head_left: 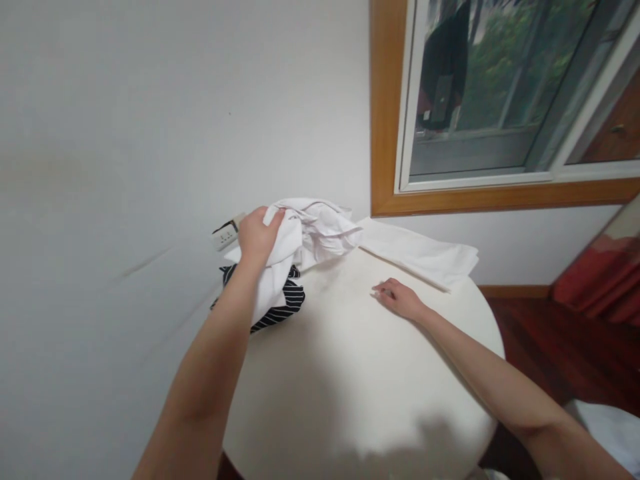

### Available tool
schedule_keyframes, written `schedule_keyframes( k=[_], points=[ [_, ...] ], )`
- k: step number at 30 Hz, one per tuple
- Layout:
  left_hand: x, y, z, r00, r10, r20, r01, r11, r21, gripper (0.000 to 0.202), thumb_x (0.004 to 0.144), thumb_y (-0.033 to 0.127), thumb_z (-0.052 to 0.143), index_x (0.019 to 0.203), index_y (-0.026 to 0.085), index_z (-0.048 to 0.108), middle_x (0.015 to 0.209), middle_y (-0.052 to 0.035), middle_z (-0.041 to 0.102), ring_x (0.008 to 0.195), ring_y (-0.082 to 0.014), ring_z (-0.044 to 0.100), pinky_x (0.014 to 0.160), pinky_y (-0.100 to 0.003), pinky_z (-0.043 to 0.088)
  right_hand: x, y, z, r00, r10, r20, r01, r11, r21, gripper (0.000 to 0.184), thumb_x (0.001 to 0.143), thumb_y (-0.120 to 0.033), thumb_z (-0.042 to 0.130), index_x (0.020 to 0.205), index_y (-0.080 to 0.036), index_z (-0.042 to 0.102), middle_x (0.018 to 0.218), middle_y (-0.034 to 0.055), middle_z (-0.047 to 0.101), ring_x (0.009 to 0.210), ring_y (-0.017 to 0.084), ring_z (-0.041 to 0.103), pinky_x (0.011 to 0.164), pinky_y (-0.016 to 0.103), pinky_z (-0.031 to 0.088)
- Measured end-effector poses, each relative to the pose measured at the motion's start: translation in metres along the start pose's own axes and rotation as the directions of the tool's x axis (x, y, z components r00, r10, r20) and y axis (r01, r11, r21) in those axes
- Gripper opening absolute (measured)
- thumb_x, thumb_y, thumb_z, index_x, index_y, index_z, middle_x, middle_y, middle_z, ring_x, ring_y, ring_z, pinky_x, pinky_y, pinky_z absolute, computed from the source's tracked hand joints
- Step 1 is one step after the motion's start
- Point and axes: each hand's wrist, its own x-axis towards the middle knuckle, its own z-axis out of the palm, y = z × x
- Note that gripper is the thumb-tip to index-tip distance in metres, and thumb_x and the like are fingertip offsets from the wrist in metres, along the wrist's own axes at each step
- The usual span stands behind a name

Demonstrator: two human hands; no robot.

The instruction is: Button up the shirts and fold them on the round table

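Note:
My left hand (pixel 256 235) is closed on a crumpled white garment (pixel 313 230) and holds it up over the far left edge of a round white table (pixel 350 373). Under the garment lies a black-and-white striped cloth (pixel 280 308), partly hidden. My right hand (pixel 397 297) rests on the tabletop with its fingers stretched flat and holds nothing. Just beyond it, a folded white cloth (pixel 420 253) lies at the table's far edge against the wall.
A white wall stands right behind the table, with a socket (pixel 226 234) by my left hand. A wood-framed window (pixel 500 100) is at the upper right. Dark red wooden floor (pixel 560 347) and a red object (pixel 600 280) lie to the right.

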Motion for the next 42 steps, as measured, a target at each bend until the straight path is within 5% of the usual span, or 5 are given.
schedule_keyframes(
  k=[6, 13, 20, 29, 42],
  points=[
    [-0.062, 0.034, 0.054, 0.937, 0.124, 0.326, -0.046, 0.971, -0.236, 0.048, 0.087, 0.057, 0.042, 0.089, 0.019, 0.070, 0.088, -0.0070, 0.071, 0.088, -0.0240, 0.061, 0.077, -0.028, 0.042, 0.011, 0.009, 0.006, 0.969, 0.219, -0.115, -0.106, 0.789, 0.606, 0.057, 0.093, -0.057, 0.026, 0.114, -0.018, 0.062, 0.108, 0.0094, 0.067, 0.095, 0.022, 0.060, 0.085, 0.036, 0.048],
    [-0.151, 0.021, 0.101, 0.545, 0.446, 0.710, -0.130, 0.881, -0.454, 0.053, 0.091, 0.054, 0.037, 0.064, 0.020, 0.068, 0.067, -0.0028, 0.066, 0.065, -0.0171, 0.058, 0.064, -0.027, 0.038, 0.015, 0.018, 0.005, 0.902, 0.377, -0.209, -0.124, 0.691, 0.712, 0.057, 0.082, -0.067, 0.043, 0.109, -0.021, 0.063, 0.117, 0.0085, 0.065, 0.112, 0.027, 0.054, 0.100, 0.044, 0.039],
    [-0.173, -0.009, 0.136, 0.840, 0.380, 0.389, -0.242, 0.902, -0.358, 0.031, 0.090, 0.040, 0.049, 0.099, 0.019, 0.068, 0.103, -0.0089, 0.067, 0.102, -0.0216, 0.056, 0.096, -0.037, 0.040, 0.013, 0.009, 0.001, 0.872, 0.436, -0.223, -0.108, 0.616, 0.781, 0.051, 0.077, -0.063, 0.053, 0.102, -0.020, 0.063, 0.111, 0.0070, 0.066, 0.101, 0.025, 0.058, 0.089, 0.038, 0.044],
    [-0.191, -0.009, 0.139, 0.770, 0.426, 0.474, -0.261, 0.890, -0.375, 0.031, 0.091, 0.039, 0.046, 0.098, 0.018, 0.068, 0.111, -0.0111, 0.065, 0.107, -0.0239, 0.056, 0.098, -0.039, 0.041, 0.018, 0.018, -0.014, 0.836, 0.501, -0.224, -0.025, 0.443, 0.896, 0.025, 0.073, -0.039, 0.060, 0.091, -0.022, 0.065, 0.099, 0.0027, 0.070, 0.094, 0.021, 0.063, 0.077, 0.032, 0.050],
    [-0.126, -0.040, 0.087, 0.909, -0.185, 0.374, 0.353, 0.819, -0.452, 0.043, 0.081, 0.054, 0.043, 0.093, 0.017, 0.064, 0.093, -0.0057, 0.069, 0.094, -0.0239, 0.060, 0.088, -0.035, 0.046, 0.017, 0.032, -0.050, 0.727, 0.514, -0.455, 0.198, 0.479, 0.855, 0.029, 0.069, -0.050, 0.063, 0.080, -0.025, 0.055, 0.075, -0.0025, 0.064, 0.071, 0.017, 0.064, 0.072, 0.031, 0.053]
  ],
)
